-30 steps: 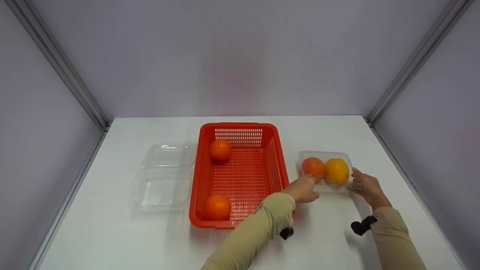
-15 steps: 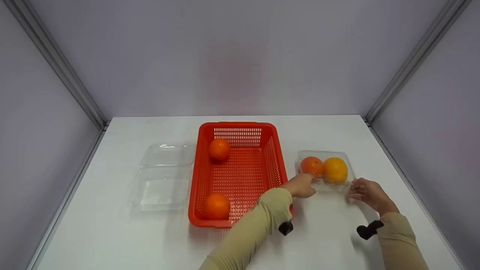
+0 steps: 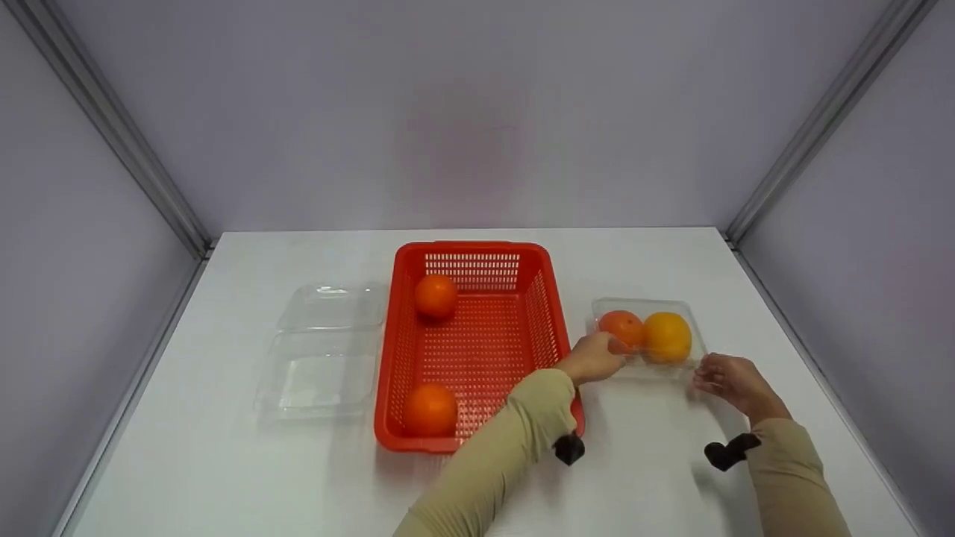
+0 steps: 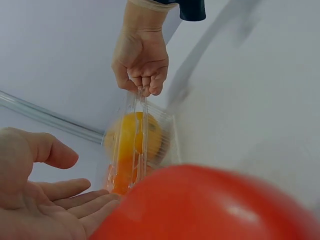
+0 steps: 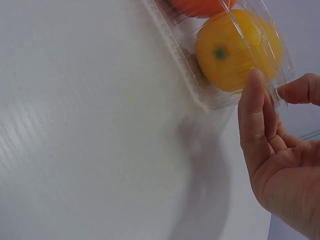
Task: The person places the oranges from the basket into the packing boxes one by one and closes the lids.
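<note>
A clear plastic clamshell box (image 3: 649,305) stands at the right of the table, its lid down over a reddish-orange fruit (image 3: 619,328) and a yellow fruit (image 3: 666,337). My right hand (image 3: 735,382) pinches the box's near right corner between thumb and fingers, as the right wrist view shows at the clear plastic edge (image 5: 276,95). At the near left corner is my left hand (image 3: 595,356). Seen from the left wrist, its thumb stands apart and its fingers (image 4: 75,200) reach loosely toward the box's end by the reddish-orange fruit.
A red basket (image 3: 556,321) stands mid-table under my left forearm, holding an orange (image 3: 436,296) at the back and another orange (image 3: 430,410) at the front. Left of it lies a second clear clamshell box (image 3: 321,373), opened out flat. Walls rise behind and on both sides.
My right hand has moved down along the box's right side to its near corner. The left hand has shifted slightly left, and its fingers have loosened at the front edge.
</note>
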The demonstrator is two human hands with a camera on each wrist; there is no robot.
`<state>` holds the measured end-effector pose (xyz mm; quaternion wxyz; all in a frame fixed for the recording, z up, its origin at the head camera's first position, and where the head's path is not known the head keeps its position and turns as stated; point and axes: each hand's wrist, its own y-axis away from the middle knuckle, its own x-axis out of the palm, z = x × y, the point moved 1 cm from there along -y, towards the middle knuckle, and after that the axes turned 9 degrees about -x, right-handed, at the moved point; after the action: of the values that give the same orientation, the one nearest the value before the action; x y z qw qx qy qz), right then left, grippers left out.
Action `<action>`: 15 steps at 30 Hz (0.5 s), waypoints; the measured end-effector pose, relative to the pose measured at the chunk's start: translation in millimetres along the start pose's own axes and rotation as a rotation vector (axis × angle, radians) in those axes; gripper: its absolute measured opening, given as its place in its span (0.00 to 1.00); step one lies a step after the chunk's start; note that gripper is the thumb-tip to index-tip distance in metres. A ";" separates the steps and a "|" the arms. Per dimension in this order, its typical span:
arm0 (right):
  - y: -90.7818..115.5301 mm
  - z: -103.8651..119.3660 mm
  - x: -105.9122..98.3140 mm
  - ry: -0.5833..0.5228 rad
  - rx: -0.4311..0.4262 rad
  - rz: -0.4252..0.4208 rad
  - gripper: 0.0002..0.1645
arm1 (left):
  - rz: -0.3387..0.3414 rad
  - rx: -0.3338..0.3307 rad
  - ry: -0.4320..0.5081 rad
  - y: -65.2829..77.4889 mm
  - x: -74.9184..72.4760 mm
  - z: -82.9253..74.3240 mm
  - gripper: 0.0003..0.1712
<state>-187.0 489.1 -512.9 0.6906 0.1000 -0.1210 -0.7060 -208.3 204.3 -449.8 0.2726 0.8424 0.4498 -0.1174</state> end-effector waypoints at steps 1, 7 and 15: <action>-0.1 0.2 0.4 0.001 0.001 -0.001 0.14 | -0.006 -0.005 0.031 -0.2 -0.3 0.4 0.16; -0.3 2.0 6.5 -0.001 0.001 -0.049 0.12 | -0.014 -0.049 0.120 2.5 0.0 1.3 0.19; -2.1 1.9 18.1 -0.008 0.025 -0.285 0.12 | 0.014 -0.036 0.116 15.4 -7.3 -4.1 0.19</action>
<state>-190.0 471.1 -511.3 0.5815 0.1220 -0.1173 -0.7958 -200.0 194.7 -437.7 0.2620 0.8459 0.4609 -0.0581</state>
